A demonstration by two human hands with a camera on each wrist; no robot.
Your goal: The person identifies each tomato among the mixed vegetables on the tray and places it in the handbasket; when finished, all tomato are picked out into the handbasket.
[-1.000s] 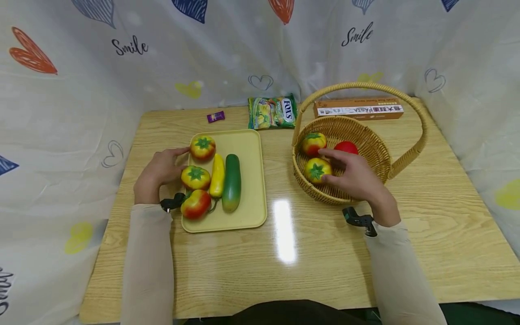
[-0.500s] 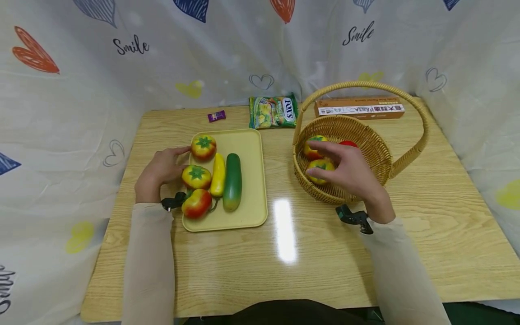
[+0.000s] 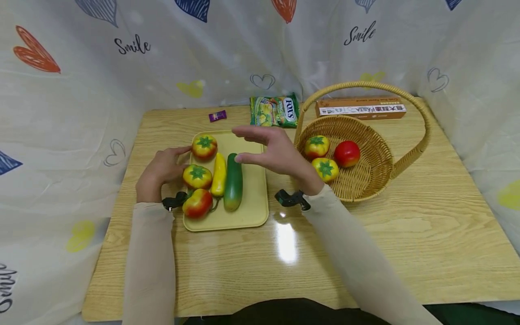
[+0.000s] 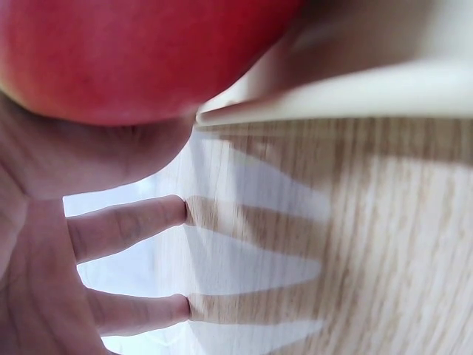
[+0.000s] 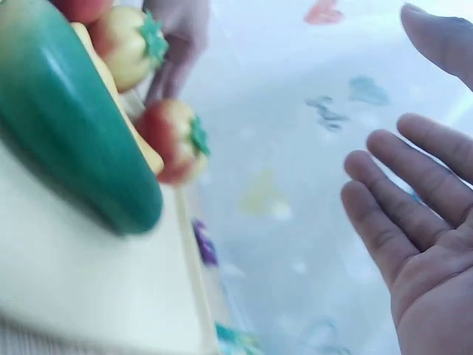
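My left hand [image 3: 159, 174] rests beside the left rim of the yellow tray [image 3: 252, 216], its fingers spread. In the left wrist view its fingertips [image 4: 176, 210] meet the tabletop, and a red fruit [image 4: 140, 59] looms over the thumb. On the tray lie two yellow-red fruits with green leafy tops, an upper one [image 3: 204, 147] and a lower one [image 3: 197, 176], a red-yellow fruit [image 3: 197, 204], a yellow pepper [image 3: 219, 175] and a dark green cucumber [image 3: 233, 183]. Holding nothing, my right hand [image 3: 276, 151] hovers over the tray's right side, thumb close above the cucumber's tip.
A wicker basket [image 3: 371, 178] with a tall arched handle stands at right, holding two yellow-red fruits [image 3: 325, 169] and a red fruit [image 3: 347, 154]. Along the back lie a purple wrapped candy [image 3: 217, 116], a green Fox's bag [image 3: 274, 110] and a pasta box [image 3: 361, 109].
My right hand has lifted out of the basket and swung left to over the tray, uncovering the fruits in the basket. The left hand stays by the tray's edge.
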